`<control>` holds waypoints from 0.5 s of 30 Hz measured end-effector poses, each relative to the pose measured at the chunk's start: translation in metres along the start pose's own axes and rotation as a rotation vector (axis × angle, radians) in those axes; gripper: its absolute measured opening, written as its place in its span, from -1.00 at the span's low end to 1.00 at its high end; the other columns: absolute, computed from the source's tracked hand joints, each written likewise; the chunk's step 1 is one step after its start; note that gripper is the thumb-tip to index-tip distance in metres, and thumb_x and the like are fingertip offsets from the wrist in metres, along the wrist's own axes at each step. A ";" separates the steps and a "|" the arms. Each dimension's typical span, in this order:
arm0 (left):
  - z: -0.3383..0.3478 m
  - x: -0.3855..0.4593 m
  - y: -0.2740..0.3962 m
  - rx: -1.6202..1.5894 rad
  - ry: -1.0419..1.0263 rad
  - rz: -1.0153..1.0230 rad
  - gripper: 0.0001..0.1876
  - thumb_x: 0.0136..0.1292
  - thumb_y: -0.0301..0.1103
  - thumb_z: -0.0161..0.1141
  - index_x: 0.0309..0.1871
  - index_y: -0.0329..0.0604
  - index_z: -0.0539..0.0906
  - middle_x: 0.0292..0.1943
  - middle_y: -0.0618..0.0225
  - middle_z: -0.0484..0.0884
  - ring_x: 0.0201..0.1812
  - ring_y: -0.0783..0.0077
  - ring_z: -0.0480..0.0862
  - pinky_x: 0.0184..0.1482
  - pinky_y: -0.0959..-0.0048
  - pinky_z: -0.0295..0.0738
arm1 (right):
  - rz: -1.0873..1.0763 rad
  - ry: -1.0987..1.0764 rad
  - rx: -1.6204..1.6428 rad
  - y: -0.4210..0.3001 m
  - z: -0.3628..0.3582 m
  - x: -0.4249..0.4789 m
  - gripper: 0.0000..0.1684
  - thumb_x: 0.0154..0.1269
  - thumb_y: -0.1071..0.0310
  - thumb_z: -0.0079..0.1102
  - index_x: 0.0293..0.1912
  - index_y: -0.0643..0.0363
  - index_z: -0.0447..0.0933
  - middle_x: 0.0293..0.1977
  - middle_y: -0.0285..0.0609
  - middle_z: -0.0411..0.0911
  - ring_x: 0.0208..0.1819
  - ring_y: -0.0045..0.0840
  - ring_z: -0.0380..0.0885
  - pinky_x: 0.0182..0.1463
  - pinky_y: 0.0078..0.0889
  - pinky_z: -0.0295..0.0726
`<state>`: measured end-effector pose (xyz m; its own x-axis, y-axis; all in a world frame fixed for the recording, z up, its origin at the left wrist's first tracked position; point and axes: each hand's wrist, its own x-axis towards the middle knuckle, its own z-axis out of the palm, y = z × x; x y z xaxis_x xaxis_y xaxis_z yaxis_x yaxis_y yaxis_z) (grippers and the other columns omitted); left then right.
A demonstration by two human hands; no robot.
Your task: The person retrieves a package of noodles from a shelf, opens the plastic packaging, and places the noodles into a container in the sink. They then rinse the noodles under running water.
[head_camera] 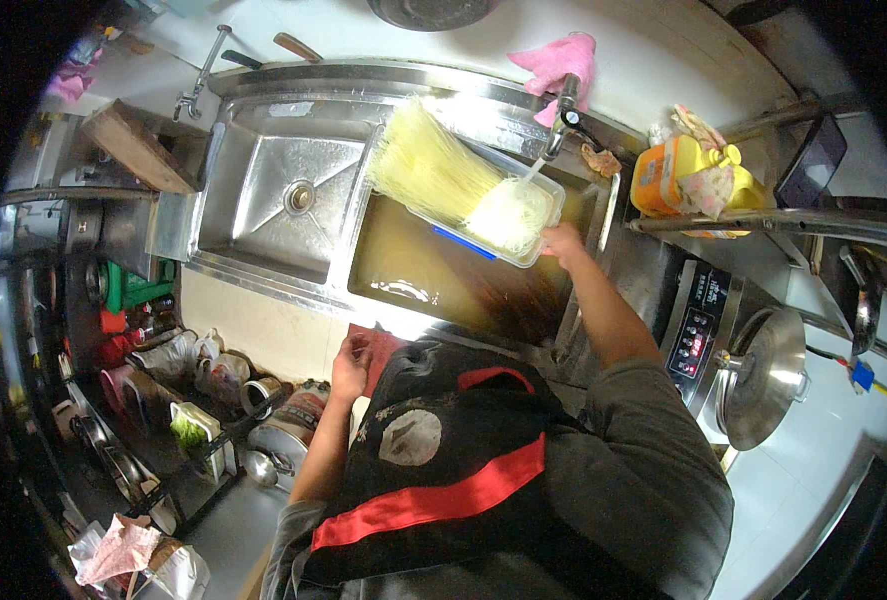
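My right hand (562, 244) grips the near right corner of a clear plastic container (542, 259) with a blue side clip (464, 243). Long, thin, pale yellow rice noodles (428, 165) lie in it and stick out past its left end. Water runs from the faucet (561, 129) onto the noodles at the right end, which look whiter. Below the container is a sink basin (352, 255) holding cloudy brownish water. My left hand (351, 367) hangs in front of the counter by a dark red surface (385, 352); its fingers are curled, and whether they hold anything is unclear.
To the left is a second steel basin (286, 225) with a drain. A pink cloth (559, 64) hangs behind the faucet. A yellow jug (657, 176) stands at right, above an induction cooker (698, 322) and a lidded pot (766, 379). Bags and pots crowd the lower left.
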<state>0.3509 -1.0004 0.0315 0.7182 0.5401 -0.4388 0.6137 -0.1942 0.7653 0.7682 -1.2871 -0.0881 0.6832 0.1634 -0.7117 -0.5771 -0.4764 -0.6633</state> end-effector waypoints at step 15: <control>-0.006 -0.097 -0.163 0.353 -0.039 -0.237 -0.62 0.15 -0.28 0.22 -0.08 -0.45 0.57 -0.19 -0.06 0.67 -0.14 0.10 0.68 -0.07 0.30 0.54 | 0.105 -0.037 0.101 0.006 0.018 -0.033 -0.56 0.16 0.45 0.19 0.06 0.36 0.48 -0.06 -0.06 0.58 -0.08 -0.37 0.61 -0.07 -0.34 0.67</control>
<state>0.1791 -1.0162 -0.0482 0.5517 0.5734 -0.6057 0.8329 -0.3409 0.4359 0.7338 -1.2796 -0.0728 0.6009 0.1499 -0.7852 -0.6880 -0.4031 -0.6035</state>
